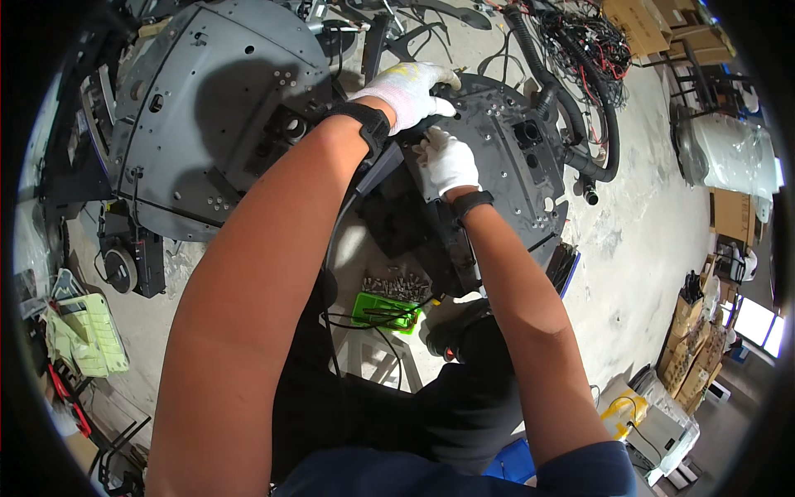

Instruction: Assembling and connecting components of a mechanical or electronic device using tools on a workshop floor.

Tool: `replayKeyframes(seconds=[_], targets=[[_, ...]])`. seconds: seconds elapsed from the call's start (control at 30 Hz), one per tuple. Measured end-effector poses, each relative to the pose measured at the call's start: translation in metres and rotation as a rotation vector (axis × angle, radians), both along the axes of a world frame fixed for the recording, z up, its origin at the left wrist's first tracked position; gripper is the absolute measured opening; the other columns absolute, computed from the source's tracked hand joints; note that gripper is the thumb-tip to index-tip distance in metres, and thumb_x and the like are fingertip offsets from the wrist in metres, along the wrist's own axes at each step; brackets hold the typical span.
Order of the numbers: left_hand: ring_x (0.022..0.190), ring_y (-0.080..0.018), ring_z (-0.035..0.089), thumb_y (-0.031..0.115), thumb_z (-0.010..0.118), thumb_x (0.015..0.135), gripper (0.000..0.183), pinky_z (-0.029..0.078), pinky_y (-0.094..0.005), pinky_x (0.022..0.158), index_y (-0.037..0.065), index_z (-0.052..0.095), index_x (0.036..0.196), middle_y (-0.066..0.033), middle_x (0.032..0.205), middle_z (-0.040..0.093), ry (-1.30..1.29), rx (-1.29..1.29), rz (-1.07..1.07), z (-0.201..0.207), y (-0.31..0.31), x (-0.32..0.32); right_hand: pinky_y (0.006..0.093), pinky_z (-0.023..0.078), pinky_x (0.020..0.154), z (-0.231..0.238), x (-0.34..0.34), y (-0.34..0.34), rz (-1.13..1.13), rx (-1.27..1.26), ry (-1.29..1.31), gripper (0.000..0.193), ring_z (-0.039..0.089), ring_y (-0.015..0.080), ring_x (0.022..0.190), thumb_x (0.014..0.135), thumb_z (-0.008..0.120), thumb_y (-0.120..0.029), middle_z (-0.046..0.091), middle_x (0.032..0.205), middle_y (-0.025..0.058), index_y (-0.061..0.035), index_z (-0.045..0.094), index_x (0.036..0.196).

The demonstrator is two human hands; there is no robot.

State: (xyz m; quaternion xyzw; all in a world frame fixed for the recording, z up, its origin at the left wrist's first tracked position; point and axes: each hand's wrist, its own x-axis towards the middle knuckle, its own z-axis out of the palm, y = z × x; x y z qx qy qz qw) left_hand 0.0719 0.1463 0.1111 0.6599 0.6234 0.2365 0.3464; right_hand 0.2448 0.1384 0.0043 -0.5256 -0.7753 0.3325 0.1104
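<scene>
My left hand (pixel 407 93), in a white glove with yellow marks, reaches over the near left edge of a dark round metal plate (pixel 497 174). Its thumb and fingers are apart, and I see nothing between them. Just below it, my right hand (pixel 450 164), also white-gloved, is closed at the plate's left edge. Whatever its curled fingers hold is hidden. Left of both hands stands a larger grey rounded metal panel (pixel 248 91) with holes and bolts. Black frame parts and cables run between the two pieces.
On the floor below lie a green tray (pixel 386 313) and a heap of small metal fasteners (pixel 397 286). A black corrugated hose (pixel 611 137) and tangled wires (pixel 584 50) lie at the upper right. A wheeled black part (pixel 121 269) stands left. Cardboard boxes (pixel 733 214) line the right side.
</scene>
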Motion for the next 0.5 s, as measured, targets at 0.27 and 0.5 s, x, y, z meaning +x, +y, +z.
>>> replayKeyframes(seconds=[0.27, 0.5], targets=[[0.099, -0.0316, 0.065, 0.032, 0.073, 0.080, 0.047, 0.051, -0.0386, 0.089, 0.016, 0.065, 0.124, -0.0177, 0.110, 0.069, 0.031, 0.012, -0.016, -0.004, 0.006, 0.005, 0.0431, 0.054, 0.077, 0.024, 0.009, 0.001, 0.114, 0.035, -0.262, 0.024, 0.068, 0.0358, 0.091, 0.095, 0.054, -0.029, 0.071, 0.093, 0.0150, -0.0127, 0.071, 0.099], [0.088, -0.0260, 0.064, 0.031, 0.076, 0.078, 0.048, 0.051, -0.0362, 0.083, 0.018, 0.067, 0.123, -0.0136, 0.094, 0.067, -0.016, -0.028, 0.001, -0.002, 0.004, 0.012, 0.0446, 0.054, 0.080, 0.010, 0.004, 0.004, 0.293, 0.285, -0.309, 0.026, 0.068, 0.0360, 0.090, 0.091, 0.059, -0.033, 0.070, 0.095, 0.0157, -0.0114, 0.072, 0.098]])
